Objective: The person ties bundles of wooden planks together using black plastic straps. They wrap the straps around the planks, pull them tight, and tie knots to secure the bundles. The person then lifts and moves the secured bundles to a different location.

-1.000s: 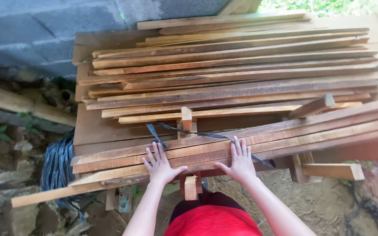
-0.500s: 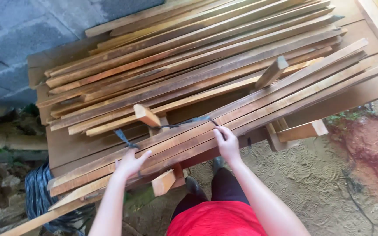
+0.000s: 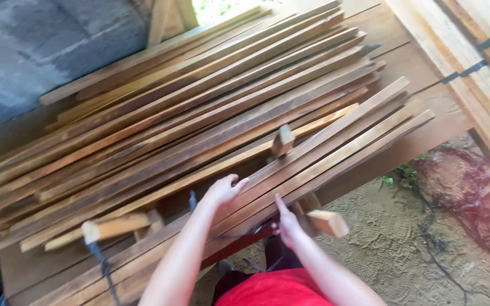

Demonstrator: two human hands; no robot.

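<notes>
Resting on the front bundle of long wooden strips [image 3: 336, 153], both hands are seen laid loosely on top rather than clamped round anything. The left hand [image 3: 224, 190] is curled a bit over the upper edge of that bundle, fingers bent, nothing actually gripped. The right hand [image 3: 286, 222] is pressed against the lower edge, index finger stretched out along the wood, also open. Compared with half a second ago, the view is swung round so the pile [image 3: 188, 107] runs more steeply up to the right, and the hands are found closer together and further right along the strips. The short block [image 3: 282, 140] standing on the stack is now seen just above the left hand. A stub of wood [image 3: 327, 222] is poking out just beside the right hand, and a black strap [image 3: 102, 266] is looped round the bundle at the left.
</notes>
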